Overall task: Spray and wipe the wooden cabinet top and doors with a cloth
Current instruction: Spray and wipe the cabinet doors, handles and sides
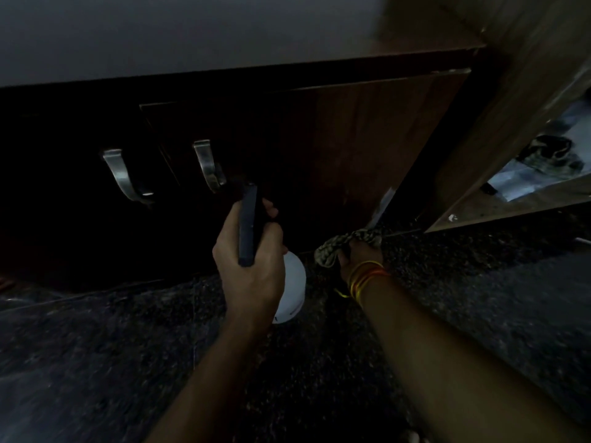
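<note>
Wood: dark brown cabinet door (367, 148), directly beyond both hands; its lower right corner is just above the right hand.
Left hand (252, 266): fingers curled tight around the neck of a spray bottle (292, 282), the thumb side up, held in front of the lower part of the door.
Spray bottle: white rounded body showing below and to the right of the left hand; its dark head (248, 223) sticks up out of the fist and points at the door (whether the trigger is squeezed cannot be told).
Right hand (358, 254): closed on a bunched cloth (348, 243), down low where the door's bottom edge meets the floor; coloured threads (364, 276) circle the wrist.
Cloth: pale, patterned and crumpled, spilling out left and above the right hand's fingers, touching or almost touching the base of the cabinet.
Handles: two curved metal pulls, one (206, 164) just above the left hand, the other (124, 174) further left of it.
Cabinet top (192, 36): pale surface well above both hands, seen from below its front edge.
Floor (128, 362): dark speckled stone under both forearms.
Right side: a lighter wooden panel (518, 107) stands beyond the right hand, blurred.
</note>
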Motion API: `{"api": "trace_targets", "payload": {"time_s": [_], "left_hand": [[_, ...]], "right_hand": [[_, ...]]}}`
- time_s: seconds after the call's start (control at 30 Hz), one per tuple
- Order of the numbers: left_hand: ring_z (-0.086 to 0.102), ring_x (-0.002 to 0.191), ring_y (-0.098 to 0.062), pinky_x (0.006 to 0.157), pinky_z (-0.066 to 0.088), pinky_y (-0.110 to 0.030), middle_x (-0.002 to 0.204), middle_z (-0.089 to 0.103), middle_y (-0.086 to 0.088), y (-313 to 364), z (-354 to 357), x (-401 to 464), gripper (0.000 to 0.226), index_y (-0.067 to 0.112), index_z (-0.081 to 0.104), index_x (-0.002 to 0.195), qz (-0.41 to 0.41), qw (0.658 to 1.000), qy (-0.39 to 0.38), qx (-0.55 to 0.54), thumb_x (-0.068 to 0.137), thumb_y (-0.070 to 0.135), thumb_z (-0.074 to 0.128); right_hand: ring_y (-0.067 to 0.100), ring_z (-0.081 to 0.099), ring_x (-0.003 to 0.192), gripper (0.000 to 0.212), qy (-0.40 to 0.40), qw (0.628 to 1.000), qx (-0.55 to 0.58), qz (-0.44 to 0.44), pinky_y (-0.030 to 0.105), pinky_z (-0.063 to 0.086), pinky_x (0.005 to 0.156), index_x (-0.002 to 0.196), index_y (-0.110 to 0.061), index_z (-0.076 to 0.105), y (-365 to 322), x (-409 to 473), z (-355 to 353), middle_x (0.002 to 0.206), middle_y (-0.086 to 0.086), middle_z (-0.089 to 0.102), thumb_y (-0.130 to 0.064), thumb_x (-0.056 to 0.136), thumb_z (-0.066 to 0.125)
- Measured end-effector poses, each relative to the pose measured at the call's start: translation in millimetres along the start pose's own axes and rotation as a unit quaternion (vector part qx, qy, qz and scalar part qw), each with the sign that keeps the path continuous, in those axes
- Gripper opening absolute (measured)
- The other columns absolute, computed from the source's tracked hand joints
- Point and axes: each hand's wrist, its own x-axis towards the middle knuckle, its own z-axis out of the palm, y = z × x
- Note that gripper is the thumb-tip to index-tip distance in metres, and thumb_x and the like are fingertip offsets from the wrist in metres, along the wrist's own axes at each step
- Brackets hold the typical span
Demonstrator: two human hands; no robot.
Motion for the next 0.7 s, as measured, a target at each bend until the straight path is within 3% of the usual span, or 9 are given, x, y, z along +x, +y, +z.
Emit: {"api": "trace_targets", "payload": {"time_s": [0.1, 0.2, 0.3, 0.4, 0.47, 0.5, 0.6, 0.7], "left_hand": [[0.051, 0.059, -0.027, 0.056, 0.044, -0.018, 0.070, 0.053, -0.021, 1, 1, -1, 0.016, -0.007, 0.059, 0.096, 0.009, 1.000, -0.004, -0.007, 0.086, 0.001, 0.049], [0.051, 0.058, -0.021, 0.056, 0.043, -0.017, 0.071, 0.053, -0.021, 5, 0, 1, 0.012, -0.009, 0.058, 0.091, 0.011, 1.000, -0.003, -0.004, 0.086, -0.003, 0.048], [0.050, 0.058, -0.019, 0.056, 0.043, -0.018, 0.069, 0.052, -0.017, 0, 0, 1, 0.012, -0.006, 0.058, 0.091, 0.002, 1.000, -0.012, -0.006, 0.085, -0.002, 0.049], [0.049, 0.058, -0.017, 0.055, 0.043, -0.019, 0.069, 0.051, -0.015, 5, 3, 0, 0.013, -0.001, 0.058, 0.094, -0.005, 1.000, -0.013, -0.012, 0.085, 0.001, 0.049], [0.050, 0.059, -0.021, 0.054, 0.044, -0.021, 0.071, 0.053, -0.017, 10, 6, 1, 0.014, 0.003, 0.059, 0.095, -0.009, 1.000, -0.009, -0.019, 0.085, 0.005, 0.049], [0.050, 0.059, -0.023, 0.054, 0.044, -0.021, 0.071, 0.053, -0.017, 13, 7, 1, 0.014, 0.005, 0.059, 0.094, -0.007, 1.000, -0.006, -0.020, 0.085, 0.006, 0.049], [0.051, 0.058, -0.022, 0.053, 0.044, -0.023, 0.069, 0.053, -0.012, 23, 11, 0, 0.013, 0.006, 0.059, 0.093, 0.006, 1.000, -0.005, -0.022, 0.084, 0.006, 0.049], [0.052, 0.060, -0.017, 0.054, 0.044, -0.020, 0.073, 0.054, -0.010, 32, 12, -5, 0.016, 0.005, 0.059, 0.096, 0.009, 1.000, -0.006, -0.026, 0.085, 0.008, 0.049]], "right_hand": [[0.035, 0.043, 0.128, 0.058, 0.002, 1.000, -0.019, -0.025, 0.050, 0.041, 0.096, 0.144, -0.017, 0.036, -3, 5, -1, 0.142, 0.014, 0.044, 0.010, 0.093, 0.040], [0.033, 0.043, 0.128, 0.058, 0.019, 0.999, -0.028, -0.028, 0.048, 0.043, 0.094, 0.144, -0.018, 0.035, -11, 11, -7, 0.142, 0.013, 0.044, 0.009, 0.093, 0.041], [0.035, 0.047, 0.123, 0.052, -0.011, 0.995, -0.093, -0.029, 0.043, 0.046, 0.091, 0.144, -0.012, 0.032, -18, -4, -2, 0.138, 0.015, 0.044, 0.003, 0.095, 0.042], [0.031, 0.061, 0.102, 0.044, 0.013, 0.992, -0.067, -0.105, 0.044, 0.051, 0.082, 0.131, -0.012, 0.047, -24, -12, 7, 0.114, 0.016, 0.056, -0.001, 0.088, 0.048], [0.021, 0.067, 0.069, 0.028, 0.019, 0.981, -0.067, -0.178, 0.029, 0.054, 0.061, 0.111, -0.010, 0.056, -35, -27, 17, 0.084, 0.016, 0.060, -0.001, 0.087, 0.045], [0.020, 0.065, 0.063, 0.024, 0.019, 0.973, -0.080, -0.215, 0.027, 0.053, 0.059, 0.106, -0.007, 0.057, -42, -39, 21, 0.078, 0.016, 0.059, 0.002, 0.089, 0.043], [0.030, 0.060, 0.095, 0.031, 0.038, 0.941, -0.152, -0.301, 0.038, 0.050, 0.088, 0.117, 0.001, 0.059, -62, -63, 31, 0.108, 0.023, 0.063, 0.002, 0.090, 0.044], [0.032, 0.056, 0.112, 0.039, 0.043, 0.926, -0.223, -0.303, 0.031, 0.041, 0.094, 0.128, -0.004, 0.054, -67, -75, 29, 0.122, 0.018, 0.061, -0.002, 0.090, 0.048]]}}
